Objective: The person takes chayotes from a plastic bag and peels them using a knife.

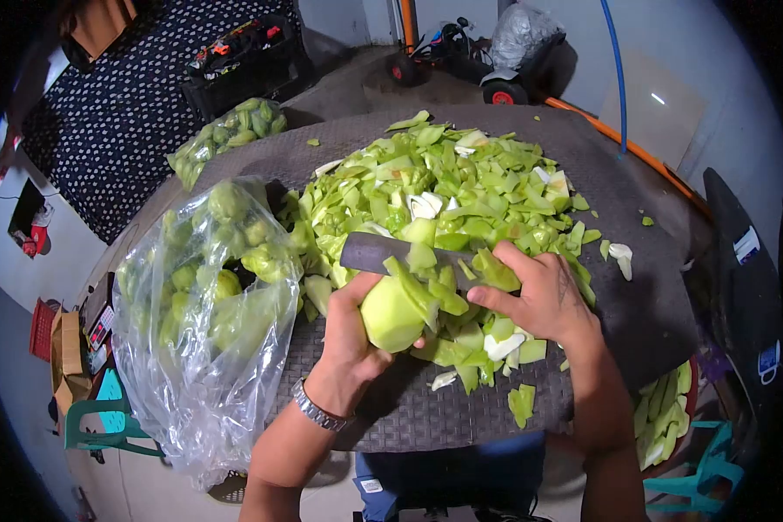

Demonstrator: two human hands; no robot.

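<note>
Fruit [394, 315], one, partly pared: held above the desk [639, 304], left hand [346, 329] wrapped around it.

Knife [364, 252], one, broad-bladed: right hand [541, 294] closed at its handle end, the handle itself hidden.

Key relation: blade's long axis runs crosswise from the right hand leftward, passing just beyond the fruit, on its far side; strips [418, 291] of peel cover the meeting place, so edge contact cannot be told. Left hand nearer the fruit.

Peelings [461, 187], heaped: beyond both hands.

Bag [209, 391], clear, filled: left of the left hand.
</note>
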